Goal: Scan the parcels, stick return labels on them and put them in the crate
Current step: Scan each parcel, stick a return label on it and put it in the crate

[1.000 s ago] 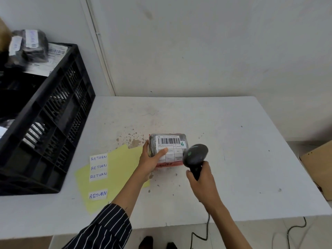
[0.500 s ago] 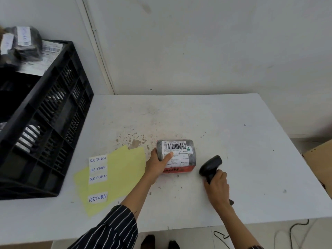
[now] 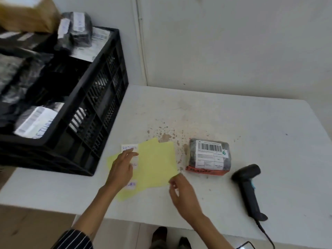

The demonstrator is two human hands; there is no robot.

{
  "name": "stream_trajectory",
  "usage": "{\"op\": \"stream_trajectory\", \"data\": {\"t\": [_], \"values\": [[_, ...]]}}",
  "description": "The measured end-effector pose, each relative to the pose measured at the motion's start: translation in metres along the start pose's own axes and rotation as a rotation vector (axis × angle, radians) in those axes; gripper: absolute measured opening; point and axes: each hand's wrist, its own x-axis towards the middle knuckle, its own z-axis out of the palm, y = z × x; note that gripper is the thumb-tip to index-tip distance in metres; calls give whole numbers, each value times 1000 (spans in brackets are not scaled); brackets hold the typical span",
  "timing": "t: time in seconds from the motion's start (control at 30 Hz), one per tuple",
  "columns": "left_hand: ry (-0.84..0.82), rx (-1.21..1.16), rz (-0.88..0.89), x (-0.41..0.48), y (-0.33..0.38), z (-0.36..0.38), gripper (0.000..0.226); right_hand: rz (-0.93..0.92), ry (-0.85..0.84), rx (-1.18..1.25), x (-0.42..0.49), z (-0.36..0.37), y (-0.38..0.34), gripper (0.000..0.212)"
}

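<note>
- Head view, the only one.
- Left hand (image 3: pixel 122 168): flat, fingers straight, tips on top label (image 3: pixel 129 147) at the far-left edge of the yellow sheet (image 3: pixel 156 162); nothing gripped.
- Right hand (image 3: pixel 183 191): fingers curled at the sheet's near-right corner, touching its edge; pinched or not, cannot tell, blurred.
- Hands apart, with the sheet's near part between them.
- More labels partly hidden under the left palm; lowest label (image 3: pixel 132 184) just right of the left wrist.
- Parcel (image 3: pixel 209 156): right of and beyond the right hand, flat on the table (image 3: pixel 260 123), barcode face up, touched by neither hand, outside the crate.
- Scanner (image 3: pixel 249 187): well right of the right hand, lying on the table, near the parcel but apart; cable (image 3: pixel 265 234) off the near table edge.
- Crate (image 3: pixel 100 97): beyond and left of the left hand, near the sheet; bags (image 3: pixel 36 121) with white labels inside, blurred.
- Striped sleeve (image 3: pixel 75 238) on the left arm.
</note>
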Motion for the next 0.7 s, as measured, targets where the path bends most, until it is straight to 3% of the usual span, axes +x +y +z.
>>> {"op": "stream_trajectory", "data": {"t": [0.07, 0.17, 0.27, 0.43, 0.53, 0.7], "values": [[-60, 77, 24, -9, -23, -7, 50, -9, -123, 102, 14, 29, -16, 15], [-167, 181, 82, -22, -43, -5, 49, 27, -178, 141, 31, 63, -32, 11], [-210, 222, 98, -35, -56, 2, 47, 53, -148, 28, 39, 90, -40, 17], [-111, 397, 179, -45, -64, 11, 46, 24, 1, -146, 31, 106, -44, 12], [-45, 423, 241, -42, -60, 11, 41, -13, 41, -186, 27, 110, -41, 21], [-153, 413, 270, -32, -53, 8, 53, 3, 101, -202, 24, 116, -41, 17]]}}
